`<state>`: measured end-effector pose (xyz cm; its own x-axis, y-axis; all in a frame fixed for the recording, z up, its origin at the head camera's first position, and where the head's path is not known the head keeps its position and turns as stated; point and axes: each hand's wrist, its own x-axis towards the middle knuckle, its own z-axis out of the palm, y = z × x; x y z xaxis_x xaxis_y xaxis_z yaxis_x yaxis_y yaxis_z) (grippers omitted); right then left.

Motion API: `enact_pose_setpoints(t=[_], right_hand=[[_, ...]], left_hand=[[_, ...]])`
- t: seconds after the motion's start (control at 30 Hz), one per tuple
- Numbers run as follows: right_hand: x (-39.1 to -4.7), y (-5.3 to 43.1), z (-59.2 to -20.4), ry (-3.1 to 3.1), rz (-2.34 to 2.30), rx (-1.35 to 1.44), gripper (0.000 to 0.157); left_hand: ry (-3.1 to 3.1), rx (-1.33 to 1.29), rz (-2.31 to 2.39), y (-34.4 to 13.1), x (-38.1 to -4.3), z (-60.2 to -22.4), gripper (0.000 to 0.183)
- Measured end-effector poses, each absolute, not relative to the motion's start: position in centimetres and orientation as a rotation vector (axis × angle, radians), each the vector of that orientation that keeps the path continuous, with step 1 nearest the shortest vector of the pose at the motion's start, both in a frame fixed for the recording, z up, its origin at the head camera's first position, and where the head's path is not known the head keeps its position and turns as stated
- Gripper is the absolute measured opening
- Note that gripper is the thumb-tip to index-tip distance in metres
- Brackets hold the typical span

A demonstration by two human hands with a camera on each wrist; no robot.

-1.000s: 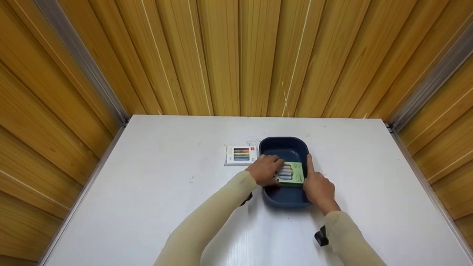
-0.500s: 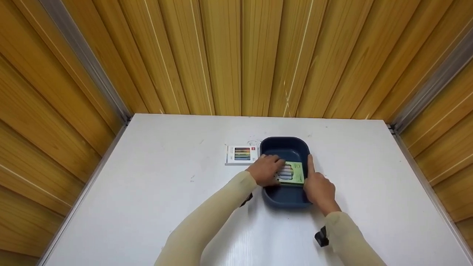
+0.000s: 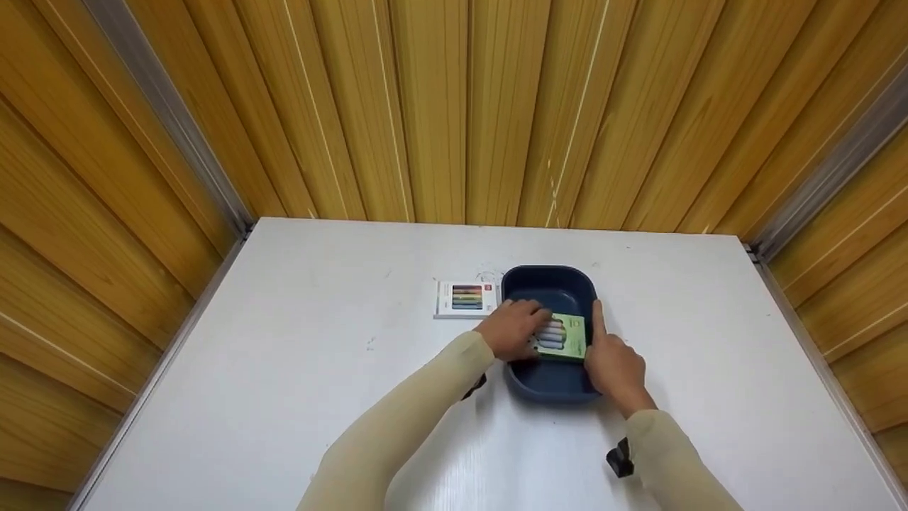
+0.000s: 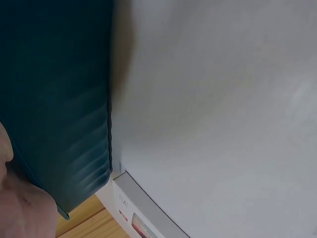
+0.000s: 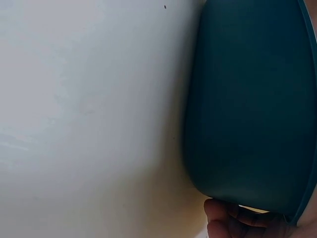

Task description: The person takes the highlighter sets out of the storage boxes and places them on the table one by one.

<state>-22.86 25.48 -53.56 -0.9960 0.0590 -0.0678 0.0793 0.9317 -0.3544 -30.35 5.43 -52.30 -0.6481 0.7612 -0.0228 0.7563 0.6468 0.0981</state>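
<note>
In the head view, a dark blue plastic basin (image 3: pixel 550 387) with rounded corners sits right of the table's middle. A flat green box (image 3: pixel 574 337), with pale sticks showing on its front, lies crosswise in it. My left hand (image 3: pixel 512 331) reaches over the basin's left rim and grips the box's left end, fingers on the far side, thumb on the near side. My right hand (image 3: pixel 616 365) holds the right rim, forefinger stretched along it. In the right wrist view, fingertips of the right hand (image 5: pixel 242 220) curl against the outside of the basin wall (image 5: pixel 247 99).
A white box (image 3: pixel 467 299) with a window showing coloured sticks lies flat just left of the basin. The white table (image 3: pixel 319 341) ends at a wood-patterned wall (image 3: pixel 440 113), with similar panels on both sides.
The head view has shifted very slightly. Both hands keep their hold, and the green box and basin stay where they were.
</note>
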Motion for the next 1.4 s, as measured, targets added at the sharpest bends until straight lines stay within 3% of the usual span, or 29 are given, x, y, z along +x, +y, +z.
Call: enact_pose_setpoints(t=[1.4], right_hand=[[-23.0, 25.6, -53.8, 3.036, -0.536, 0.117, 0.077]], left_hand=[[2.846, 1.463, -0.065, 5.2, -30.7, -49.9, 0.066]])
